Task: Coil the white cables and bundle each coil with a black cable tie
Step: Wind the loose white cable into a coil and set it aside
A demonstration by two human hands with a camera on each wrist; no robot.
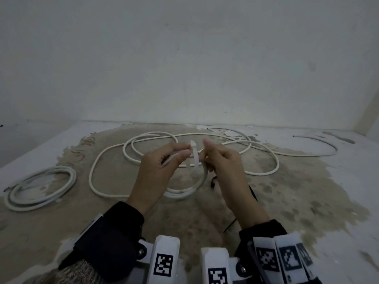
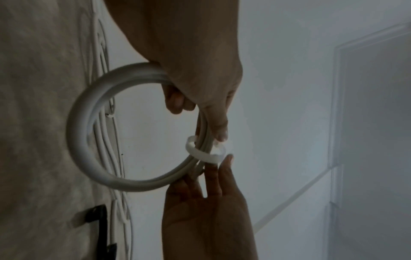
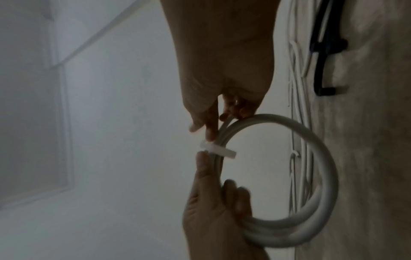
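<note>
I hold a small coil of white cable (image 1: 202,179) up between both hands above the floor. My left hand (image 1: 184,153) grips one side of the coil (image 2: 82,140), fingers curled round its strands and thumb pressed along them. A whitish cable tie (image 1: 194,158) is looped loosely around the strands (image 2: 204,153). My right hand (image 1: 205,147) pinches the tie (image 3: 218,151) at its head with thumb and forefinger, while its other fingers curl at the coil (image 3: 322,158). No black tie is on this coil.
A second, flat coil of white cable (image 1: 41,187) lies on the floor at the left. Long loose white cable (image 1: 155,138) sprawls behind my hands, towards the wall. Black cable ties (image 1: 213,181) lie on the floor under my right hand.
</note>
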